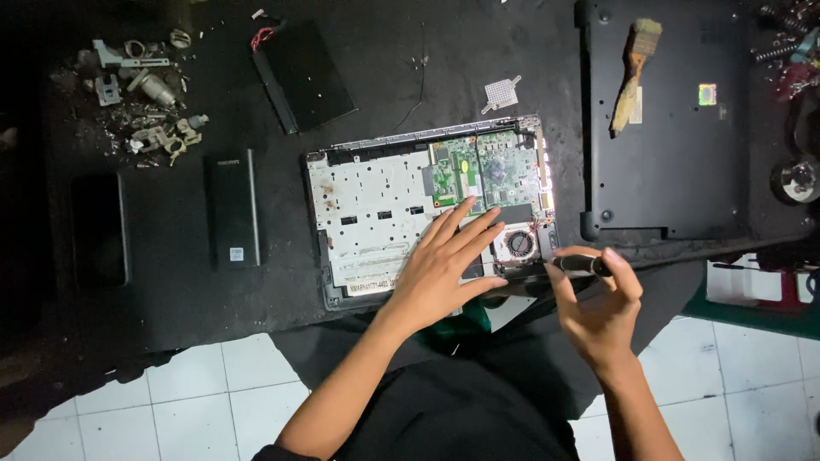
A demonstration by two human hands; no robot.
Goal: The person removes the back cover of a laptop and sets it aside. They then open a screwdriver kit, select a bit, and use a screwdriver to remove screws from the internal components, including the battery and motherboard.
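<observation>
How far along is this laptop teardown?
Done: the bottom cover is off and lies aside with a brush on it; the circuit board and fan are exposed. In hand: left hand steadies the open laptop, right hand holds a screwdriver. Left: board and fan remain mounted.

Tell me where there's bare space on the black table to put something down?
Bare table lies below the black power bank, left of the opened laptop. Another patch lies above the laptop, beside the flat battery. The metal scrap pile is crowded.
</observation>
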